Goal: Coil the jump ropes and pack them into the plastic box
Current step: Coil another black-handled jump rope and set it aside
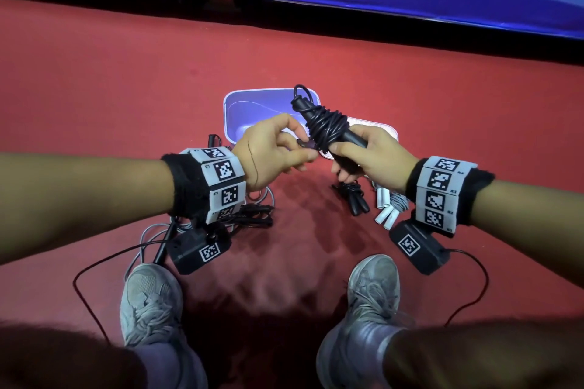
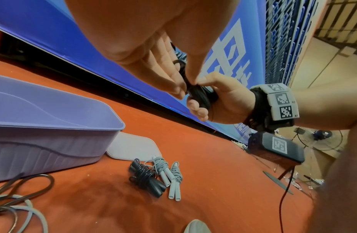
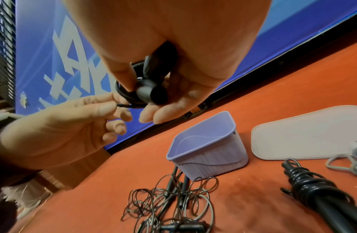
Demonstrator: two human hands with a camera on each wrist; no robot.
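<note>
Jump rope (image 1: 327, 125), black, smooth cord wound round its two stiff handles, is held above the red floor (image 1: 126, 88): the right hand (image 1: 369, 151) curls round the handles, the surest hold, while the left hand (image 1: 271, 151) pinches the springy loose end. Beyond, the ribbed lilac plastic box (image 1: 234, 104) stands open and looks empty, its pale lid (image 3: 305, 138) flat beside it.

Dim warm overhead light, soft shadows; wide-angle edge warp, near forearms blurred.
</note>
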